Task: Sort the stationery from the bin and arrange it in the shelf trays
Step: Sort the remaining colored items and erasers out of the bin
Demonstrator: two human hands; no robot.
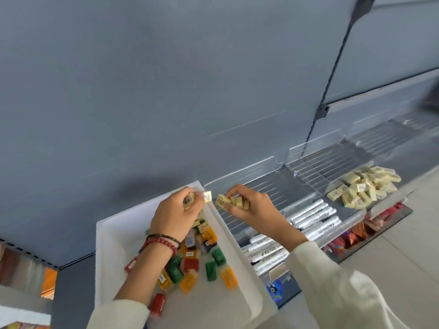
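Pinching two cream erasers, left hand fingers curled; right hand fingers clamp four.

The white bin holds loose red, green and orange small boxes. In a clear shelf tray cream erasers lie heaped. White markers lie side by side in the tray beside it.

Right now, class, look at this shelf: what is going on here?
A person is sorting stationery. The left hand pinches cream erasers above the white bin of coloured boxes. The right hand grips a handful of erasers. A pile of matching erasers already lies in a shelf tray, next to white markers.
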